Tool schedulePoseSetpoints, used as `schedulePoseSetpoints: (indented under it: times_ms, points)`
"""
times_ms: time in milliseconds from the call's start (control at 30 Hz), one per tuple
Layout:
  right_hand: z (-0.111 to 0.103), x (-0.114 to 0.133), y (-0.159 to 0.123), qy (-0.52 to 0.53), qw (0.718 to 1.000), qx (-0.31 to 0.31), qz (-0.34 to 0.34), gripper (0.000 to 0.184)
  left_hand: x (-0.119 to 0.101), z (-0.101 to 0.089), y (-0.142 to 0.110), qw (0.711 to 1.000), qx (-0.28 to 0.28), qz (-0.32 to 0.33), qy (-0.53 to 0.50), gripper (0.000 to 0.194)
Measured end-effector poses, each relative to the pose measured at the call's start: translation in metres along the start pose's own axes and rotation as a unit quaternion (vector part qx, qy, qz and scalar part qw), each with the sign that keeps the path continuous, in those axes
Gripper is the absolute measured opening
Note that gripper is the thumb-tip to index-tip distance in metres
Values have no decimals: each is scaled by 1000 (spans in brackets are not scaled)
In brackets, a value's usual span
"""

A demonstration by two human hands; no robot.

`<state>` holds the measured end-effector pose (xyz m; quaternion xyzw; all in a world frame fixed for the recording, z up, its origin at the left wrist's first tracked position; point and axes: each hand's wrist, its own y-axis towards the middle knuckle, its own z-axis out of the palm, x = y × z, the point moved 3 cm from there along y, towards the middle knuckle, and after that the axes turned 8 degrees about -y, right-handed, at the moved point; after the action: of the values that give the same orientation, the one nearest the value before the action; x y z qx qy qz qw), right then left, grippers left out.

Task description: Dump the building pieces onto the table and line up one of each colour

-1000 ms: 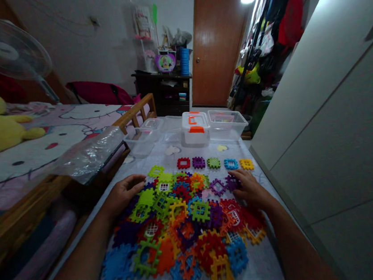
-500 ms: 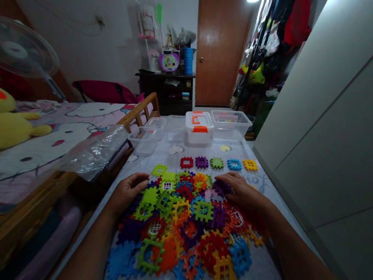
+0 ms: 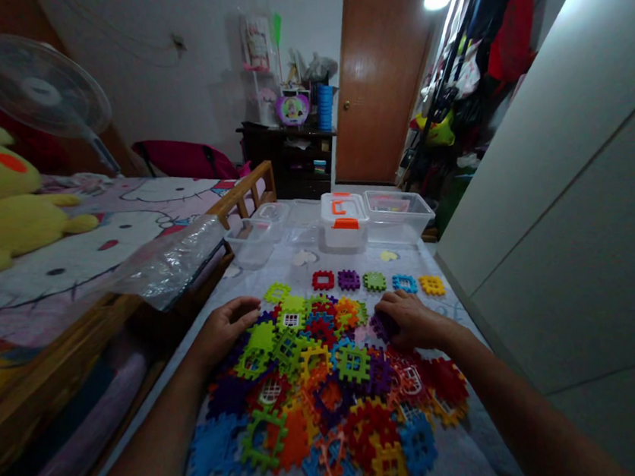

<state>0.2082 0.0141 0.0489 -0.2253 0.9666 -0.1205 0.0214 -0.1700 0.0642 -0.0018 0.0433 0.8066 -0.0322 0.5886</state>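
A large heap of colourful interlocking plastic waffle blocks (image 3: 323,390) covers the middle of the cloth-covered table (image 3: 242,285). My left hand (image 3: 225,331) rests at the heap's far left edge, fingers apart, touching a green block (image 3: 251,356). My right hand (image 3: 410,320) is curled over a purple block (image 3: 383,327) at the heap's right side, and most of that block is hidden under the fingers. Above the heap stands a neat row of several single blocks, from a red one (image 3: 323,280) to a yellow one (image 3: 431,284).
Beyond the row stand a white case with orange latches (image 3: 344,223) and clear plastic boxes (image 3: 396,214). A plastic bag (image 3: 171,262) hangs over the table's left edge by a bed. A white wardrobe (image 3: 553,188) rises on the right.
My right hand has moved left from beside the row's end and closed over the purple block. The whole view has drifted slightly, and my left hand stays about where it was.
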Motion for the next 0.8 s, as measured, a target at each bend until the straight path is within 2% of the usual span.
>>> schedulePoseSetpoints:
  times_ms: [100,200,300,367,533,800]
  points:
    - [-8,-7,1,-14,1000,-1,15,44,1,0,0,1000,6,2,-9,53]
    - [-23,-13,11,-16,998,-58,34,41,1,1,0,1000,13,7,-15,50]
    - [-39,-14,36,-18,991,-119,60,41,3,1,0,1000,13,6,-18,50]
    - [-43,-12,57,-23,988,-131,77,40,3,1,0,1000,12,2,-21,50]
    - [-38,-7,97,-26,988,-122,88,40,-4,2,-3,999,13,-8,-31,54]
    - [-21,-8,113,-17,994,-78,81,49,-11,4,-4,999,-1,-20,-30,61]
